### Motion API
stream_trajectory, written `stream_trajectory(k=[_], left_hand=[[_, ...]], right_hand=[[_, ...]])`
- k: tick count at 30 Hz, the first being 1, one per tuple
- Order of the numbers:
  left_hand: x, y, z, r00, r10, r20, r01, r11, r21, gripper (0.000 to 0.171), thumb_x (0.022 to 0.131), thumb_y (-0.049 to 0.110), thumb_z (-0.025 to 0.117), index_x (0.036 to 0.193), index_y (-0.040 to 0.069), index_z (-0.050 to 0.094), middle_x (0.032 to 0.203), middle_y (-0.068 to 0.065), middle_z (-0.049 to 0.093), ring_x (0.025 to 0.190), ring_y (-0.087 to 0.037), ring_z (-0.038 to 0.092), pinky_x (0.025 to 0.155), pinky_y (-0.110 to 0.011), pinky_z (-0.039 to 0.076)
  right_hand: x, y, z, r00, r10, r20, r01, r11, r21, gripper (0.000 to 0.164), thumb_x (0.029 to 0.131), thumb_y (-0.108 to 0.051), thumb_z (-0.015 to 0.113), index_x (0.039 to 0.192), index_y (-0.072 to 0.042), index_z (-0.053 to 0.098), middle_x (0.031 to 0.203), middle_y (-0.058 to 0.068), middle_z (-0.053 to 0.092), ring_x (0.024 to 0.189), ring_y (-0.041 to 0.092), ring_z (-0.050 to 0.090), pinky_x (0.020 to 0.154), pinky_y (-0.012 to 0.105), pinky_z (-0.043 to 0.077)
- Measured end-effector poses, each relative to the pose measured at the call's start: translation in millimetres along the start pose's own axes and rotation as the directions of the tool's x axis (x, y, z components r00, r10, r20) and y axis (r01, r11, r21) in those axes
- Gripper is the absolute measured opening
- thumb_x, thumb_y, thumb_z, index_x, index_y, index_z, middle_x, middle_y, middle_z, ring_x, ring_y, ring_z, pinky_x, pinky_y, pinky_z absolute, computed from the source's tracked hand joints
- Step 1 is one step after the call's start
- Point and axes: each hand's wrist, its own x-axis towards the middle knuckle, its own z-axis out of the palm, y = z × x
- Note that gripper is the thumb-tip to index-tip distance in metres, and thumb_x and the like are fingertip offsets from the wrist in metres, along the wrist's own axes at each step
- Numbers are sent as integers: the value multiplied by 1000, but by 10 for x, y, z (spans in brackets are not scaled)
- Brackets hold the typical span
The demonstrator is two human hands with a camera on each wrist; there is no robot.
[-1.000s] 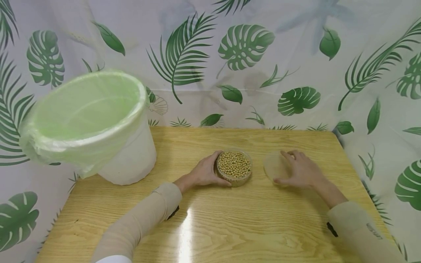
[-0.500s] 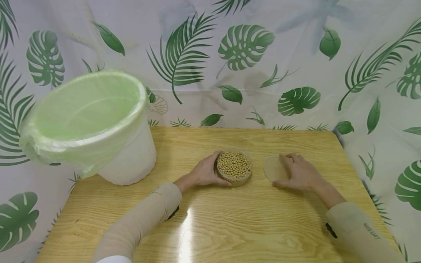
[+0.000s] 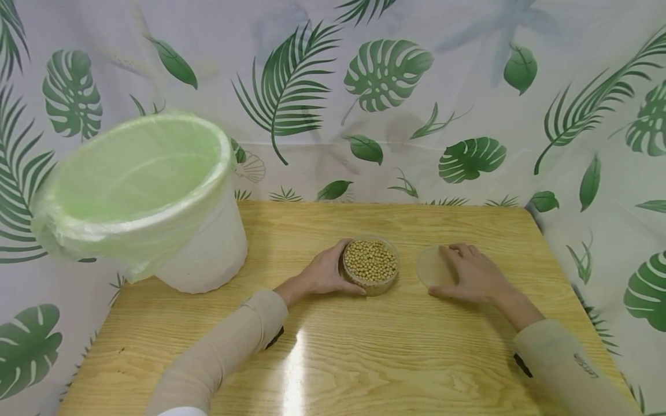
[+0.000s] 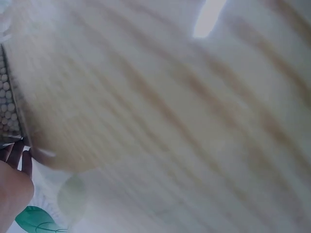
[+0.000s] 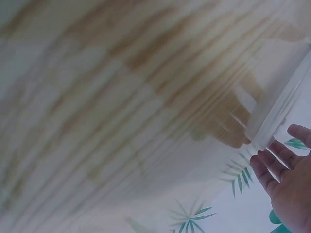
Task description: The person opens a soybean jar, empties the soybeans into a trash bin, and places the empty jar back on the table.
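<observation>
Round and clear, a tub (image 3: 382,288) filled with soybeans (image 3: 370,260) stands upright on the wooden table. My left hand (image 3: 328,270) grips its left side, thumb at the front and fingers behind. To the right of the tub, a round see-through lid (image 3: 430,267) is at table level, with my right hand (image 3: 474,276) holding its right side between thumb and fingers. The right wrist view shows the lid's rim (image 5: 277,104) against the fingertips. Only the edge of the beans (image 4: 7,104) appears in the left wrist view, beside the left fingers.
A large white bucket (image 3: 208,260) lined with a thin green plastic bag (image 3: 140,167) stands at the table's back left. Behind the table (image 3: 390,358) hangs a white curtain (image 3: 312,86) printed with green leaves.
My right hand has shifted slightly left and toward me at the lid, its fingers settling onto the rim. My left hand and the tub have stayed put.
</observation>
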Motion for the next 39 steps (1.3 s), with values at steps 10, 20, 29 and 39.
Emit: stream_trajectory(k=[10, 20, 29, 39], left_hand=[[-94, 96, -43, 999, -42, 20, 43, 998, -43, 132, 73, 54, 95, 169, 12, 14, 173, -11, 32, 160, -33, 36, 131, -53, 31], [-414, 180, -303, 999, -31, -42, 34, 996, 86, 113, 86, 65, 78, 170, 17, 19, 173, -7, 35, 157, -34, 41, 125, -60, 38], [-831, 347, -733, 991, 41, -125, -15, 980, 201, 97, 91, 58, 76, 166, 15, 32, 168, -8, 44, 154, -36, 44, 126, -59, 38], [-1285, 540, -1302, 966, 186, -181, -108, 922, 373, 95, 89, 57, 77, 162, 9, 39, 165, -16, 47, 154, -38, 45, 125, -58, 39]], right_hand=[[113, -215, 2, 996, -58, -68, 65, 993, 98, 116, 81, -80, 72, 162, -5, 37, 159, 24, 46, 147, 48, 44, 118, 68, 40], [224, -565, 19, 989, -103, -110, 129, 956, 264, 117, 79, -67, 83, 166, -10, 29, 165, 22, 41, 151, 48, 40, 116, 73, 40], [368, -837, 64, 989, -127, -82, 150, 898, 414, 126, 76, -62, 89, 169, -11, 21, 170, 20, 34, 157, 49, 32, 123, 73, 30], [485, -963, 175, 987, -124, -98, 156, 863, 480, 128, 75, -59, 91, 169, -12, 17, 168, 19, 37, 152, 46, 42, 121, 71, 36]])
